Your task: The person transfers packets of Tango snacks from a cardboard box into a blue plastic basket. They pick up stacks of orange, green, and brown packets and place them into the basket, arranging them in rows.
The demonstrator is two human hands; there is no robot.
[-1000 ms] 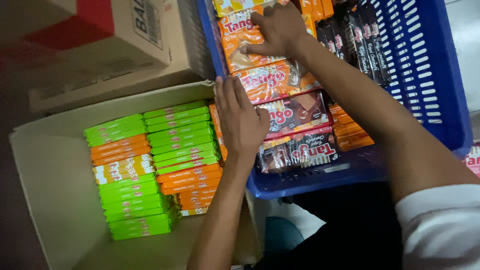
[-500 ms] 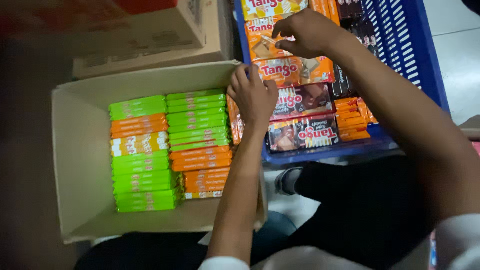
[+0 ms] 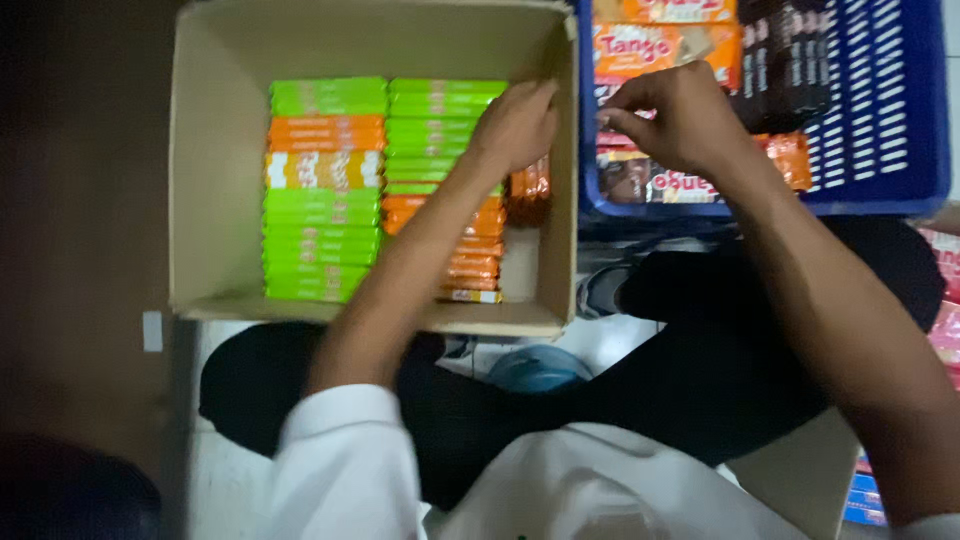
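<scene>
reaching left hand [image 3: 518,122] into cardboard box [image 3: 215,150], two packet rows [image 3: 325,190].

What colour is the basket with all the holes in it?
The basket is blue, with slotted walls. The head view, the only one, shows it at the upper right.

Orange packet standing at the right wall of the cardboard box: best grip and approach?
Probably pinch the orange packet across its thin faces at its upper edge, from above. It stands on edge between the stacked rows and the cardboard box wall, below the left hand.
</scene>
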